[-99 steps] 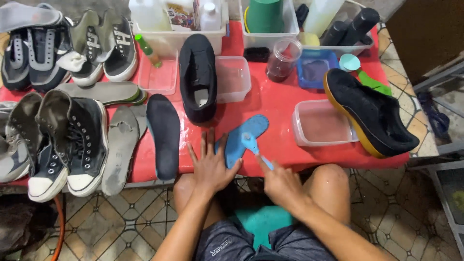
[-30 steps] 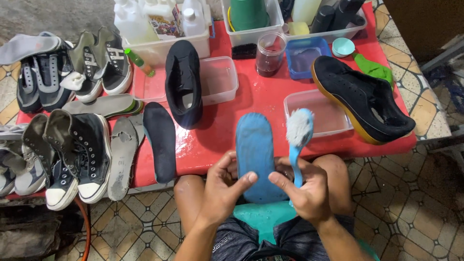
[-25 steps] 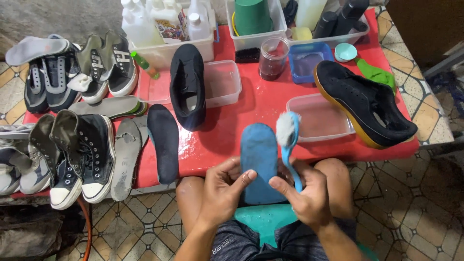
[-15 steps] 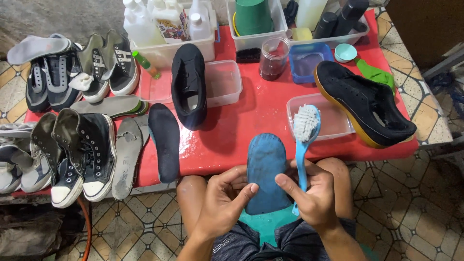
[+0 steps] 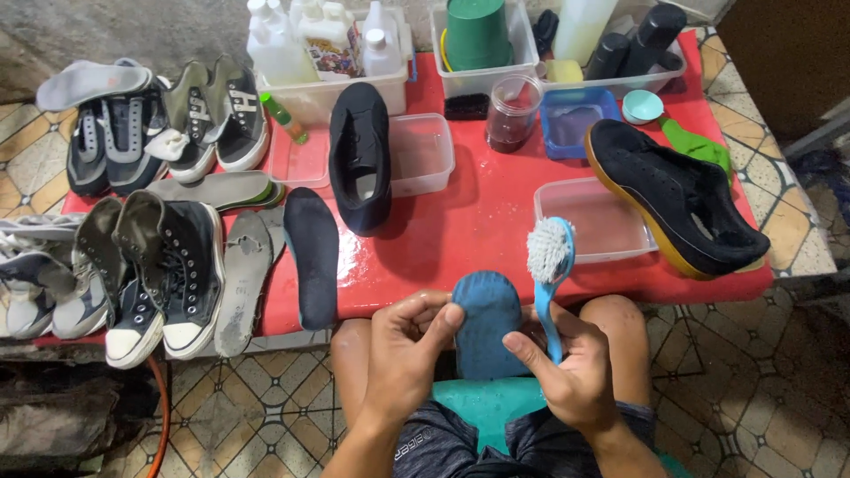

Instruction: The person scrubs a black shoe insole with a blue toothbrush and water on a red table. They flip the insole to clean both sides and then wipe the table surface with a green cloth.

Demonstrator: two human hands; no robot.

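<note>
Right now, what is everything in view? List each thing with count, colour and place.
table: one, red, centre
blue insole: one, held by both hands at the near edge
brush: one, blue handle, whitish bristles, in the right hand
black shoes: two, one centre, one right
dark insole: one, left of centre
grey insole: one, beside it
sneakers: several pairs, dark and grey, left
clear tubs: several, on the table
green cup: one, in a far tub
jar: one, dark red contents, far centre
bottles: several, white, far left tub
left hand: on the insole
right hand: holds brush and insole
</note>
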